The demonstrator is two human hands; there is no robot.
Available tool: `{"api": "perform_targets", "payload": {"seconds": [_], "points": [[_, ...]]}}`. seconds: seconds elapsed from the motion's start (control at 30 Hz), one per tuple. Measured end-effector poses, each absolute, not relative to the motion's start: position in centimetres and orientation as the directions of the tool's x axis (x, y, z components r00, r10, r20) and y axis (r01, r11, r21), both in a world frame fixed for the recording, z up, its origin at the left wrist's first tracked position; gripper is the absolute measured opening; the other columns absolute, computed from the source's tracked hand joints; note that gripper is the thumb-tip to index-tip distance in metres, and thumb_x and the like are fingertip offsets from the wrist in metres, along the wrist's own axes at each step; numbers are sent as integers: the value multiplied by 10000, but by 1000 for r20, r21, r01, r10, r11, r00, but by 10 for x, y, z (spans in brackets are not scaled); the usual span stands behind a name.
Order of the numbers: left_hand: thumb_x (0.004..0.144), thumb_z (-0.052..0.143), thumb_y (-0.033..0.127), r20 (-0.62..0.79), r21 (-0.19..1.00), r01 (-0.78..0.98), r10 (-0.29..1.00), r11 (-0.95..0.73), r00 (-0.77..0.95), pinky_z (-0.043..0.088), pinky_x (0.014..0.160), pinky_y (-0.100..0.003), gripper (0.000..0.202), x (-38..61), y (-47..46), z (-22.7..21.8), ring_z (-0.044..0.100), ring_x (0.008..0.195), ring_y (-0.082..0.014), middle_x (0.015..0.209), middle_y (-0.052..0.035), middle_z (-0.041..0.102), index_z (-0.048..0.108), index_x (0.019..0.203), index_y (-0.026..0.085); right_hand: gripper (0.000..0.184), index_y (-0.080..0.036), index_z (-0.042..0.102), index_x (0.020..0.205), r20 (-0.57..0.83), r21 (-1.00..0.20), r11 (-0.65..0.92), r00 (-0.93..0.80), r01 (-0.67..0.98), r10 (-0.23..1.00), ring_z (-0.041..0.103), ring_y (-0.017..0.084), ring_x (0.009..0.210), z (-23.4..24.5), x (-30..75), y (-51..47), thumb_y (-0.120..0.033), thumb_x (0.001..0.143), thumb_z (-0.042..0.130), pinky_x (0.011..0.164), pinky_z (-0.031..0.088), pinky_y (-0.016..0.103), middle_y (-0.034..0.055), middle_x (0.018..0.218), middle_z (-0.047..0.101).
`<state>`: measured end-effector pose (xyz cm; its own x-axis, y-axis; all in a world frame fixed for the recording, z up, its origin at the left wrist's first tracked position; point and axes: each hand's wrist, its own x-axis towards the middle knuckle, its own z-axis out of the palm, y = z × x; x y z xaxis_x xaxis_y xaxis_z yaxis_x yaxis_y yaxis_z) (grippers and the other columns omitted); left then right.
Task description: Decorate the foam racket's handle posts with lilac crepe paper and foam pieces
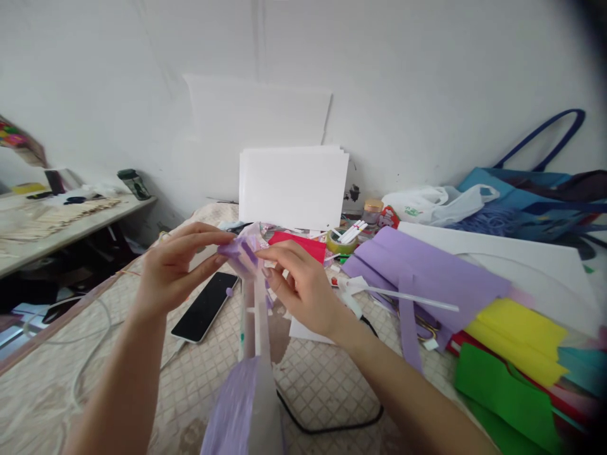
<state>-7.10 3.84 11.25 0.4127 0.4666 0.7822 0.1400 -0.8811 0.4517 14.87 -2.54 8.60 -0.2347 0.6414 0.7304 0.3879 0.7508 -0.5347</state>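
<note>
My left hand and my right hand meet in the middle of the view, both pinched on a small lilac paper piece. A long lilac and white strip hangs down from the piece toward the bottom edge. A thin pale stick runs down behind the strip. A dark phone lies face up on the patterned cloth, just below my left hand.
Lilac sheets, yellow and green sheets lie stacked at right. White card leans on the wall. A tape roll, a jar, a plastic bag and a blue bag sit behind. A black cable crosses the cloth.
</note>
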Motion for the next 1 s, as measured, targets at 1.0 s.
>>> {"api": "perform_targets", "payload": {"seconds": [1.0], "points": [[756, 801, 319, 464, 879, -104, 789, -464, 403, 568, 689, -220, 219, -47, 53, 104, 669, 719, -120, 873, -41, 740, 761, 942, 209, 285, -173, 587, 1076, 354, -739, 159, 177, 655, 918, 613, 251, 913, -36, 279, -98, -388, 899, 528, 735, 511, 379, 127, 1068, 627]]}}
